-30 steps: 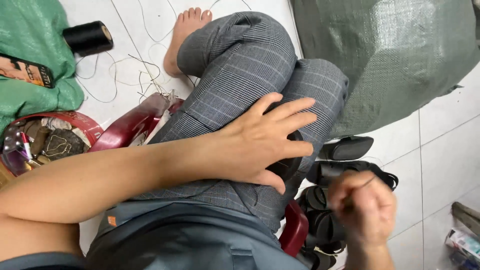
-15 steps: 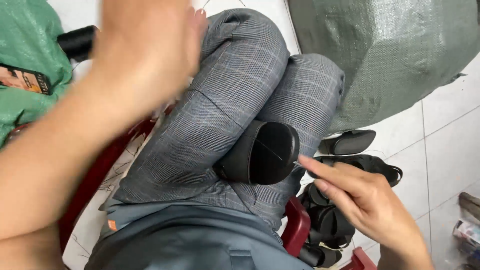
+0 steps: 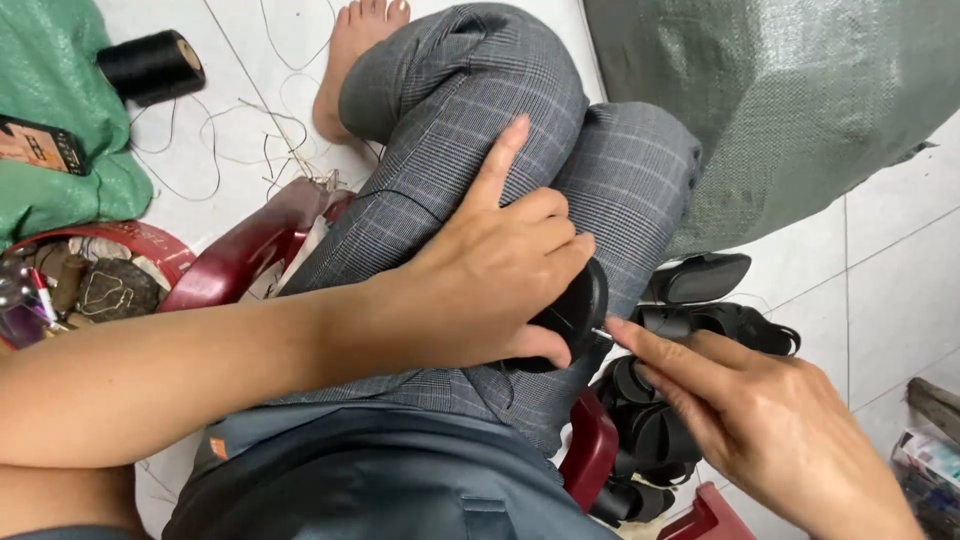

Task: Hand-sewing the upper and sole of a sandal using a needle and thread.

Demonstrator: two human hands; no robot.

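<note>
While the left hand (image 3: 490, 285) grips a black shoe part (image 3: 575, 305) against the thigh of the grey checked trousers (image 3: 440, 150), forefinger stretched out and the remaining fingers curled over the piece, the right hand (image 3: 760, 430) pinches a thin needle (image 3: 601, 334) between thumb and forefinger, its tip touching the part's edge. More black shoe pieces (image 3: 690, 300) lie heaped on the white tiled floor (image 3: 880, 260) just beside the right leg, and a black thread spool (image 3: 150, 65) lies near the floor's far left edge beside a green bag (image 3: 50, 120).

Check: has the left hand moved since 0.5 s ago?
Yes. The left hand has come down from up by the green sack onto the black shoe on the lap.
</note>
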